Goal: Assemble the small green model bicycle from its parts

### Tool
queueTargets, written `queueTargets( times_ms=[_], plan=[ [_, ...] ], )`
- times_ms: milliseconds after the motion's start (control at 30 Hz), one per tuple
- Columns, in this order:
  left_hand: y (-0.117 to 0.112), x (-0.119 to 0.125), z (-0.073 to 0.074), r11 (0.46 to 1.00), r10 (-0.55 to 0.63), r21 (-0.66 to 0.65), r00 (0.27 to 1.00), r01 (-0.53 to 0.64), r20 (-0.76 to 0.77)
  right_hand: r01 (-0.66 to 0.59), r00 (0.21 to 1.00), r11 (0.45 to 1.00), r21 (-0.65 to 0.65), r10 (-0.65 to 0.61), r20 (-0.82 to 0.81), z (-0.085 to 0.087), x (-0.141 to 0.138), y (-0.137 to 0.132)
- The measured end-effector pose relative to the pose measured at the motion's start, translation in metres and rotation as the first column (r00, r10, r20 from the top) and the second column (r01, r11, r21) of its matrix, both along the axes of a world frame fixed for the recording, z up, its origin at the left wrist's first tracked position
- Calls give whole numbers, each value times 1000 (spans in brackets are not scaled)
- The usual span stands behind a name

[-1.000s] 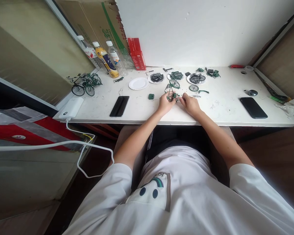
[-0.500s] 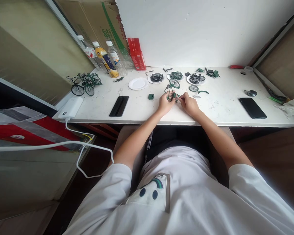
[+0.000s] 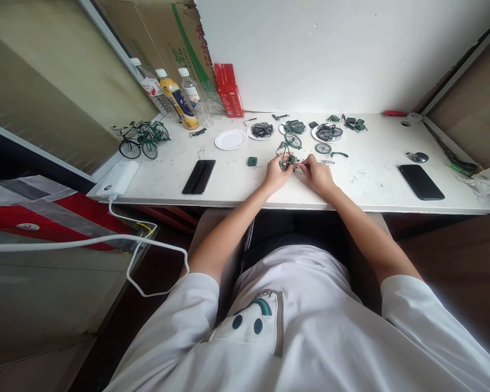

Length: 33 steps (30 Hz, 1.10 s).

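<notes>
My left hand (image 3: 276,173) is closed around a small green model bicycle (image 3: 288,152) that is partly built, its one wheel pointing away from me. My right hand (image 3: 317,172) pinches at the same model from the right, its fingers pressed together on a tiny part that I cannot make out. Both hands rest on the white table (image 3: 237,182) near its front edge. Just beyond them lie a loose wheel (image 3: 323,148), a green fender (image 3: 339,154) and a small green block (image 3: 252,161).
Small white plates (image 3: 231,140) at the back hold bicycle parts. Two finished green bicycles (image 3: 141,140) stand at the far left beside three bottles (image 3: 175,98) and a red box (image 3: 228,90). Black phones (image 3: 199,176) (image 3: 421,182) lie left and right. A power bank (image 3: 118,178) with cable sits at the left corner.
Both hands stay on the model with only slight finger shifts. The view has tilted a little.
</notes>
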<state>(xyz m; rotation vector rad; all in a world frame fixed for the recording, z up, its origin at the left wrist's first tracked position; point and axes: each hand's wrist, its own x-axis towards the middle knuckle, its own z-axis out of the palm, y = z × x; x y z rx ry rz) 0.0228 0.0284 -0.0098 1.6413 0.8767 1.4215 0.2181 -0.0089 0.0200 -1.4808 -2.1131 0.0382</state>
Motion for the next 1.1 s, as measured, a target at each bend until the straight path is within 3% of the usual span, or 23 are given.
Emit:
queueTargets(
  times_ms=[1100],
  plan=[
    [-1, 0, 1, 1000, -15, -18, 1000, 15, -1, 11, 999, 1000, -24, -12, -32, 3, -1, -2]
  ],
)
